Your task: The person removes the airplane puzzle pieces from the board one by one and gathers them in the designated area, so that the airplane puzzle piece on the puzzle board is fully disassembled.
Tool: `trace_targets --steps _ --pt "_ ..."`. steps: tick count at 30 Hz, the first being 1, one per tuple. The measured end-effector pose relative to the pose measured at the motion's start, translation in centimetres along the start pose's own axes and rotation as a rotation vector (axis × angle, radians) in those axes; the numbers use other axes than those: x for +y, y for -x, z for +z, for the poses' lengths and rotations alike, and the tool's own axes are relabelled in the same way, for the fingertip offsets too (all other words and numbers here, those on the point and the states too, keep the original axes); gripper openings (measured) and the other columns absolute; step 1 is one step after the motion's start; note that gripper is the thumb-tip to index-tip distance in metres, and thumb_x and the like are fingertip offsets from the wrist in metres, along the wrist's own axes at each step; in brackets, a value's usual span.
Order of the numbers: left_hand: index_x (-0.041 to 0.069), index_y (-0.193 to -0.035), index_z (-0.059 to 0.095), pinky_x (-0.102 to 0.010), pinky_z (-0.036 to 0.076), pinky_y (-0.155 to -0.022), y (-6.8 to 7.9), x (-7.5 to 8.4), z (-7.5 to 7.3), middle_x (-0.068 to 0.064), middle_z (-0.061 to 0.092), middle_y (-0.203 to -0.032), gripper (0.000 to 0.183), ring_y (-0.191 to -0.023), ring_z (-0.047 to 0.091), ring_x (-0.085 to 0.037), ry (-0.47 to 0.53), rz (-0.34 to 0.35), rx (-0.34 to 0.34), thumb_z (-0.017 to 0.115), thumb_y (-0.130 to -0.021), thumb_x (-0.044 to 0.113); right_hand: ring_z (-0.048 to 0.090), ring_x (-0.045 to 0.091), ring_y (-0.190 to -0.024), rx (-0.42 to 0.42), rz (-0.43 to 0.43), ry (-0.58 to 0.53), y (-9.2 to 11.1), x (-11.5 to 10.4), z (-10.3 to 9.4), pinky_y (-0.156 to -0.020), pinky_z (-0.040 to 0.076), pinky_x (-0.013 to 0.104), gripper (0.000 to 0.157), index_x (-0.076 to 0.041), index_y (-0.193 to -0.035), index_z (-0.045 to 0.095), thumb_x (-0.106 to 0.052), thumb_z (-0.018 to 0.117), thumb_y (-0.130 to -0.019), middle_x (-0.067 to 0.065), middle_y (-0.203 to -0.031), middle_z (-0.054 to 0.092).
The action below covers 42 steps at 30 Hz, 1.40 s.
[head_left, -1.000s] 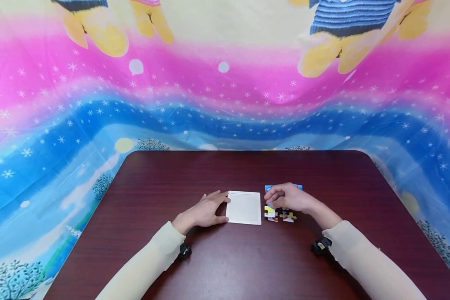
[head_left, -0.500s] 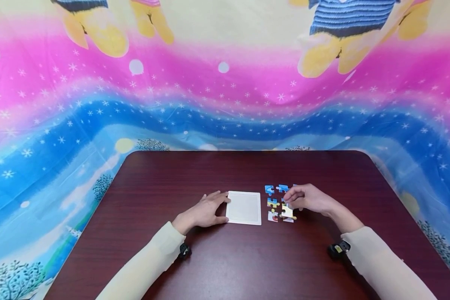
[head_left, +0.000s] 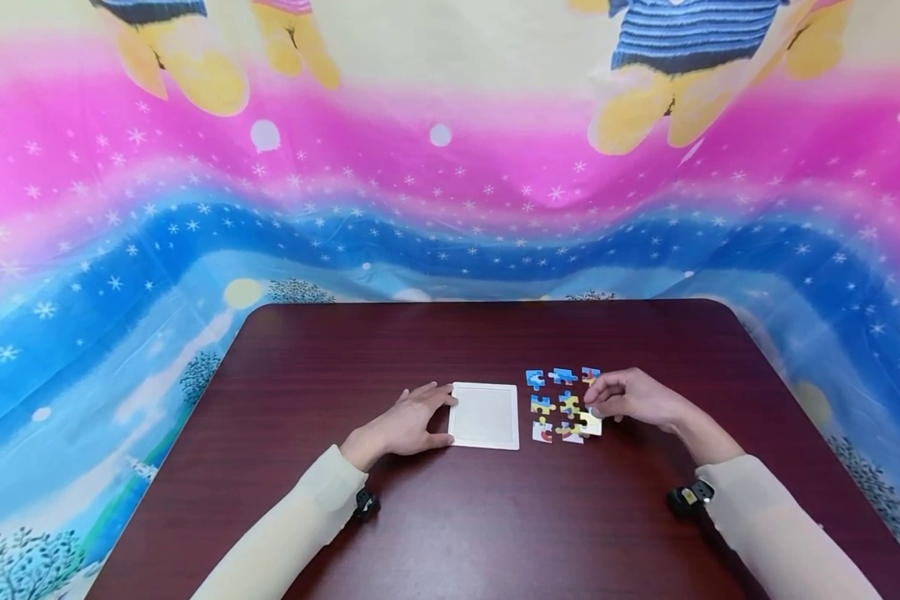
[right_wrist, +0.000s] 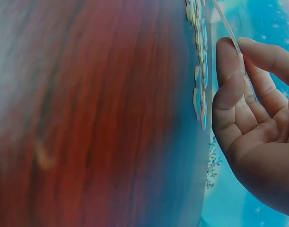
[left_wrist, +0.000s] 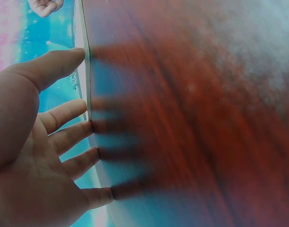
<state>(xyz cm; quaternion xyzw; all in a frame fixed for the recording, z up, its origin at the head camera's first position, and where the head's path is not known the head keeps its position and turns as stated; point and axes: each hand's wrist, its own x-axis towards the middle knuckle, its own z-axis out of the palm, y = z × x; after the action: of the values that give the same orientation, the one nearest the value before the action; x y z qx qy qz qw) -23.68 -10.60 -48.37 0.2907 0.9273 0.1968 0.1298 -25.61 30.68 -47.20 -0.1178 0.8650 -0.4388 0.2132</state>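
Note:
A square white puzzle tray [head_left: 515, 417] lies flat on the table. My left hand [head_left: 401, 427] touches its left edge with the thumb and fingertips; in the left wrist view the fingers [left_wrist: 71, 137] are spread and straight. My right hand [head_left: 639, 402] pinches a yellow and white jigsaw piece [head_left: 591, 423] by its edge, between thumb and fingers. This piece is held above the loose jigsaw pieces [head_left: 542, 405] and partly covers those at the near right. In the right wrist view the pinched piece [right_wrist: 228, 24] appears edge-on, clear of the table.
The loose pieces, mostly blue, yellow and white, lie in rough rows right of the tray. Beneath everything is a dark red-brown table [head_left: 450, 517]. A printed cloth [head_left: 420, 208] hangs behind and beside it. Each wrist carries a small black camera [head_left: 366, 502].
My right hand has moved right with the pinched jigsaw piece, from beside the tray to the right side of the loose pieces, uncovering many of them. My left hand has stayed at the tray.

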Motion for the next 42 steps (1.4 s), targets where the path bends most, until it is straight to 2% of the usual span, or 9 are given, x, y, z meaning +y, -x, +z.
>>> trace_targets --steps 7,17,26,42 --pt "0.013 -0.143 0.052 -0.069 0.022 -0.116 0.0 0.0 0.0 -0.009 0.036 -0.162 0.060 -0.153 0.025 -0.035 0.005 0.011 0.007 0.071 -0.091 0.036 0.061 0.022 -0.082 -0.013 0.028 0.007 0.5 0.7 -0.4 -0.065 0.054 0.038 0.025 -0.004 -0.107 0.070 -0.021 0.075 -0.089 0.013 -0.103 0.072" --pt "0.013 -0.142 0.053 -0.069 0.023 -0.116 0.0 0.0 -0.1 -0.009 0.036 -0.161 0.059 -0.152 0.026 -0.036 0.008 0.012 0.007 0.072 -0.091 0.035 0.061 0.023 -0.083 -0.002 0.056 0.047 0.7 1.5 -0.6 -0.063 0.054 0.038 0.021 -0.007 -0.104 0.072 -0.022 0.075 -0.088 0.009 -0.098 0.072" --pt "0.014 -0.144 0.051 -0.067 0.021 -0.118 0.0 0.0 -0.1 -0.008 0.035 -0.162 0.060 -0.153 0.025 -0.034 -0.007 -0.002 -0.007 0.071 -0.092 0.037 0.059 0.022 -0.079 0.034 0.084 0.071 0.7 1.5 -0.4 -0.060 0.051 0.035 0.019 -0.010 -0.102 0.072 -0.021 0.076 -0.088 0.007 -0.097 0.071" --pt "0.015 -0.144 0.051 -0.066 0.021 -0.119 0.0 0.1 -0.1 -0.006 0.034 -0.163 0.060 -0.154 0.024 -0.032 -0.006 -0.013 -0.010 0.071 -0.092 0.038 0.060 0.022 -0.082 0.043 0.089 0.079 0.6 1.5 -0.3 -0.059 0.050 0.034 0.019 -0.010 -0.105 0.072 -0.019 0.075 -0.089 0.007 -0.100 0.072"
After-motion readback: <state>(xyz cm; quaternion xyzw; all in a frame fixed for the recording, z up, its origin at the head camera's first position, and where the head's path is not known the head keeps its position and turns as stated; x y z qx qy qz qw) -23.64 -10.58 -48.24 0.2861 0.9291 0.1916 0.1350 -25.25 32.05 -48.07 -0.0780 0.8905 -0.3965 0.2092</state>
